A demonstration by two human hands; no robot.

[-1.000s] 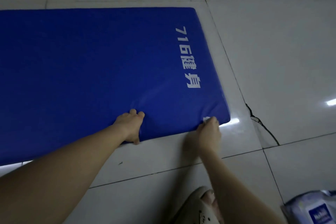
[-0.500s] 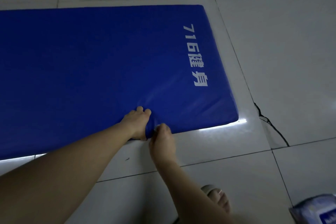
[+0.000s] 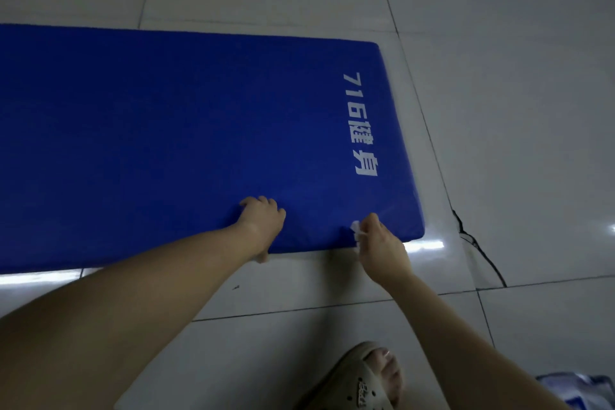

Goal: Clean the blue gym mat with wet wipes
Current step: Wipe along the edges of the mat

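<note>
One broad tiled floor (image 3: 499, 76) fills most of my view. The blue gym mat (image 3: 166, 143) lies flat on it and runs off the left edge, with white lettering (image 3: 361, 123) across its right end and its near long edge facing me. At the bottom a foot in a beige sandal (image 3: 359, 383) stands on the tiles. In the bottom right corner a pale packet (image 3: 579, 393), probably the wipes, is cut off by the view. A thin black cable (image 3: 479, 250) trails over the tiles just beyond the mat's near right corner.

My left grip (image 3: 261, 223) is clenched on the mat's near edge, fingers curled over the top and thumb tucked beneath, pinning it. My right grip (image 3: 382, 243), near that right corner, is grasping a small white wet wipe (image 3: 357, 231), bunched at the fingertips and pressed against the mat's edge.

I judge the step in hand to be wiping the near side edge while the left grip steadies the mat. Nothing on the top face reads clearly as wet or dry, so I cannot tell how much is done.

The next move calls for drawing the wipe along the edge under even pressure, with the left grip holding firm so the mat does not slide on the glossy tiles. The wipe looks crumpled, so the broad top may call for spreading it out or taking a fresh one.
</note>
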